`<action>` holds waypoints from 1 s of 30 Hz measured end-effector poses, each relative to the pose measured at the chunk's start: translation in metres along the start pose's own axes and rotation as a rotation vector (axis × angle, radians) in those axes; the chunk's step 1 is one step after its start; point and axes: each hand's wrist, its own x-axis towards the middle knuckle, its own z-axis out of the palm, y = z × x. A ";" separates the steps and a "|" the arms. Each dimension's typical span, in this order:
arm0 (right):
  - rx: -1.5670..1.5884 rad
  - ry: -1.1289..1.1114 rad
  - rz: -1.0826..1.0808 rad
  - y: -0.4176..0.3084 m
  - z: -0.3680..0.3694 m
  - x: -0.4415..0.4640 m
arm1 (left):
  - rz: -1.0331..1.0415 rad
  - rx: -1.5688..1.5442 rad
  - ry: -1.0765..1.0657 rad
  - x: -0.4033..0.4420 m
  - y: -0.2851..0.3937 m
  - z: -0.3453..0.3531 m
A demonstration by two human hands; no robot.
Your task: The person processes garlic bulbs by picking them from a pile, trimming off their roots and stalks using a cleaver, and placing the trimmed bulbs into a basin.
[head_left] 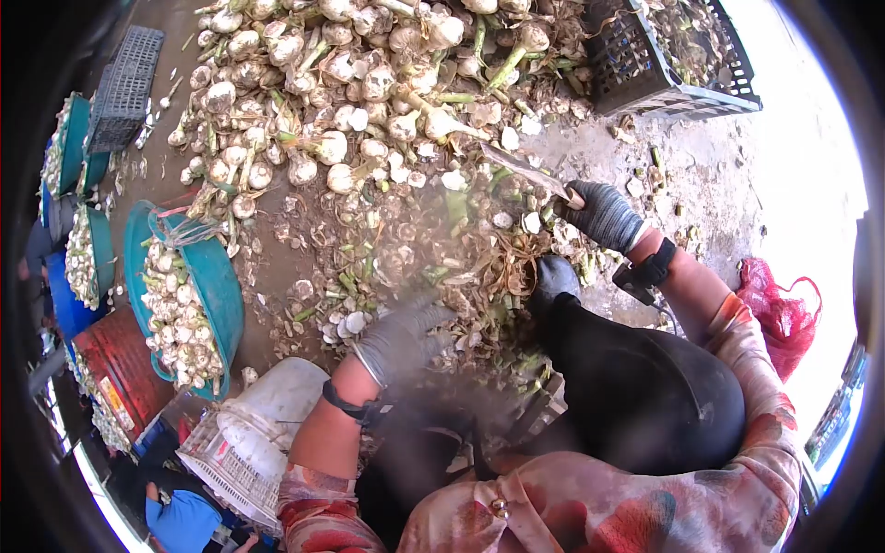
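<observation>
My right hand [604, 217], in a grey glove, is closed around the handle of a knife [527, 171]. The blade points up and left, towards the heap of garlic bulbs [378, 83]. My left hand [398, 345], gloved too, is low over the trimmings [369, 263] between my legs. Haze and blur cover its fingers, so whether it holds anything is unclear. Cut garlic stems, white slices and dry skins litter the ground around both hands. Some bulbs in the heap still have green stalks.
A black crate [678, 101] stands at the upper right. On the left are a teal basin [226, 300] of trimmed bulbs, a red bucket [111, 359], a white bucket [290, 387] and a grey crate [126, 88]. A red mesh bag [774, 318] lies right; a person in blue [182, 523] is lower left.
</observation>
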 end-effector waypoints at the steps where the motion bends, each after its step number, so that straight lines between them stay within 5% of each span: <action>1: -0.003 -0.014 0.022 0.000 0.001 -0.001 | -0.003 -0.113 0.292 0.006 0.000 -0.022; 3: -0.041 -0.047 0.057 -0.002 0.002 -0.001 | 0.063 0.046 0.847 0.036 -0.034 -0.072; 5: -0.073 -0.024 0.020 -0.006 0.002 -0.001 | -0.193 -0.041 1.078 0.066 -0.071 -0.115; 10: -0.040 -0.027 0.049 -0.007 0.000 -0.003 | -0.228 0.610 0.896 0.137 -0.124 -0.107; 11: -0.039 -0.007 -0.004 -0.006 0.002 -0.003 | -0.114 0.047 1.011 0.145 -0.130 -0.105; 14: -0.162 -0.055 -0.100 -0.018 0.005 -0.003 | 0.035 -0.607 1.155 0.149 -0.123 -0.097; 15: -0.177 -0.102 -0.092 -0.030 0.006 -0.002 | -0.071 -0.553 0.988 0.129 -0.075 -0.097; 19: -0.182 -0.063 -0.387 -0.071 0.018 0.003 | 0.100 -0.489 0.838 0.103 -0.043 -0.047; 21: -0.271 -0.060 -0.389 -0.083 0.022 0.010 | 0.133 -0.176 0.815 0.091 -0.010 -0.034; 22: -0.366 -0.089 -0.318 -0.079 0.024 0.019 | 0.102 -0.563 0.755 0.081 0.025 -0.041; 24: -0.345 -0.116 -0.048 -0.042 0.026 0.025 | -0.107 -0.390 0.712 0.068 0.019 -0.038; 27: -0.157 -0.037 -0.075 -0.021 0.028 0.011 | 0.030 0.053 0.819 0.067 0.007 -0.017; 30: 0.193 0.006 -0.306 -0.084 0.022 0.005 | 0.114 0.107 0.828 0.067 0.060 -0.025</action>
